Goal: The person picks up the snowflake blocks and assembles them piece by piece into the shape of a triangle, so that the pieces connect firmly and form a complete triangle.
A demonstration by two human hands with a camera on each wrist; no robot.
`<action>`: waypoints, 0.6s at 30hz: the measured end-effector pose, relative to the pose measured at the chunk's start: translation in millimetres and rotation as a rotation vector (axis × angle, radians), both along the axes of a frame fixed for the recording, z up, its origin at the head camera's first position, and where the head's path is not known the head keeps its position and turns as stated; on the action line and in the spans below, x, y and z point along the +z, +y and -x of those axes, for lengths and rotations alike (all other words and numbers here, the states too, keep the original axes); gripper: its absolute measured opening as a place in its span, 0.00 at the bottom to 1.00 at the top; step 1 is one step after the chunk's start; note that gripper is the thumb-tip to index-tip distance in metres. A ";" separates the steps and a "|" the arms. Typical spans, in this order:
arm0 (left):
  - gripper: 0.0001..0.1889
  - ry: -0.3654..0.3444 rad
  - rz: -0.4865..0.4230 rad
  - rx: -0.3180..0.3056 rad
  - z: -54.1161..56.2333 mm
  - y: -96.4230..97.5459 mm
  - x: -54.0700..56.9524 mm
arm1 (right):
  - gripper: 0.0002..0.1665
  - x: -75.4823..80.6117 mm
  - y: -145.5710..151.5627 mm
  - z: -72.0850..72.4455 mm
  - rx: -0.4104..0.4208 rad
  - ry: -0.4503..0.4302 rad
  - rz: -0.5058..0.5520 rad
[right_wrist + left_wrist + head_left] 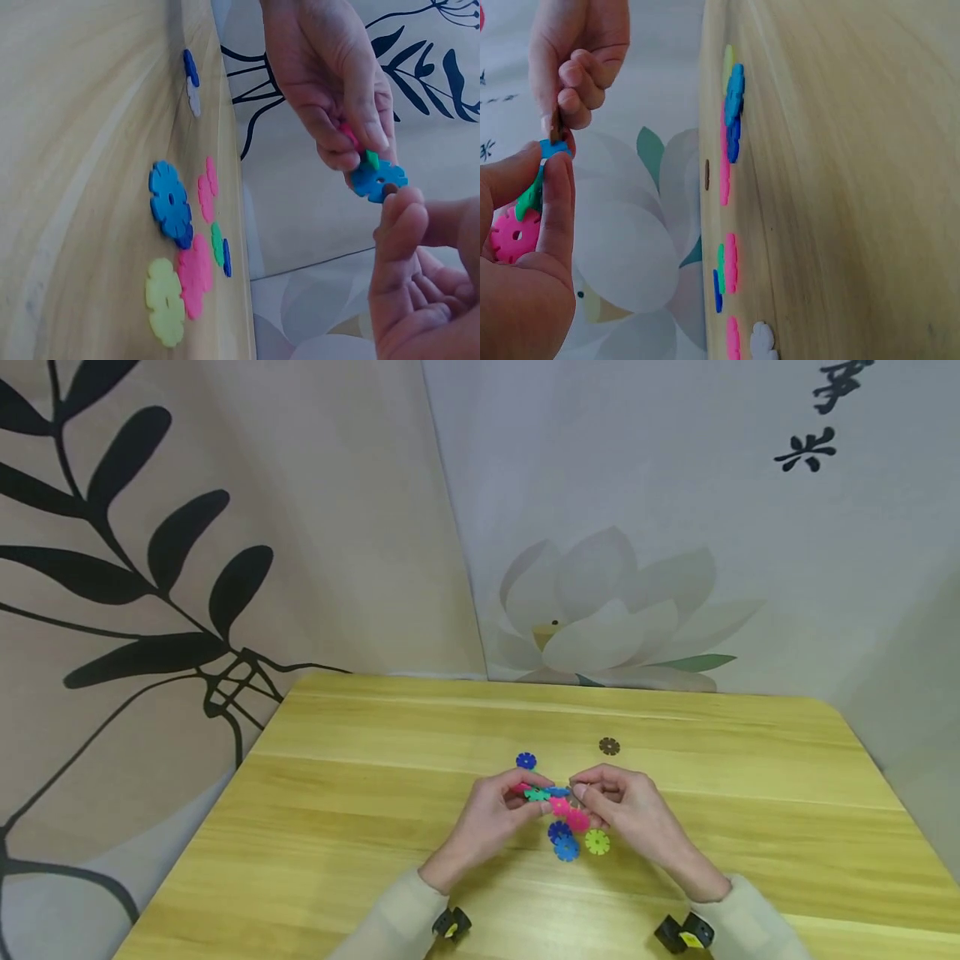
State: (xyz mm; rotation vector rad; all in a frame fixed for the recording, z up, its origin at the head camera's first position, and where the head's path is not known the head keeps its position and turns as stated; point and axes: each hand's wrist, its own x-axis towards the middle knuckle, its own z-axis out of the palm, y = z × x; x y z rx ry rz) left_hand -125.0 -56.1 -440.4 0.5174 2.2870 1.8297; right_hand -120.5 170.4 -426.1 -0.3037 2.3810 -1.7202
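Above the table, my left hand (491, 814) grips a short chain of notched plastic discs. The chain has a pink disc (516, 235), a green disc (531, 199) and a blue disc (366, 184). Facing it, my right hand (641, 814) pinches a brown disc (556, 126) between thumb and fingers. The brown disc meets the edge of the blue disc in both wrist views. Fingertips hide most of the brown disc, so how deep its slot sits cannot be told.
Loose notched discs lie on the wooden table (337, 827): a lime disc (597, 842), a light blue disc (567, 849), a dark blue disc (526, 761), another brown disc (609, 746), a white disc (763, 341) and several pink and green ones. A printed wall covering (360, 527) stands behind.
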 end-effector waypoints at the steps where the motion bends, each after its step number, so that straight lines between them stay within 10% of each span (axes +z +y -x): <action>1: 0.10 0.003 -0.003 0.001 0.3 0.2 -0.3 | 0.15 -0.4 -0.4 0.1 0.001 -0.004 0.005; 18: 0.07 -0.007 -0.020 0.065 3.2 3.0 -4.4 | 0.14 -0.6 -11.0 0.1 -0.044 -0.068 0.090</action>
